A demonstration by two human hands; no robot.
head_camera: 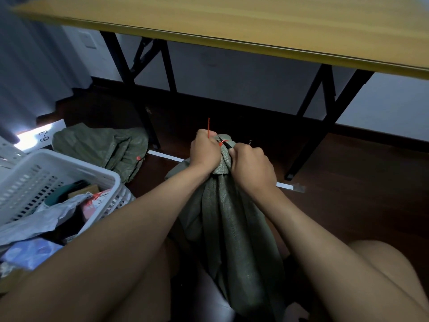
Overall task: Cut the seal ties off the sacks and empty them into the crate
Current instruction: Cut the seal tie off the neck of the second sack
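A green woven sack (234, 233) stands upright between my knees, its neck bunched at the top. A red seal tie (223, 142) is wound round that neck, and its loose tail sticks up above my left hand (204, 151), which grips the tail and the neck. My right hand (250, 168) grips a dark cutting tool (228, 145) whose tip lies at the tie. Only the tip of the tool shows. At the left stands the white slatted crate (69, 168) with packets and parcels inside.
An emptied green sack (102, 145) with a red tie lies on the dark floor behind the crate. A yellow-topped folding table (232, 22) on black legs (144, 108) stands just ahead. A grey curtain hangs at the far left, with a white "6-3" label by it.
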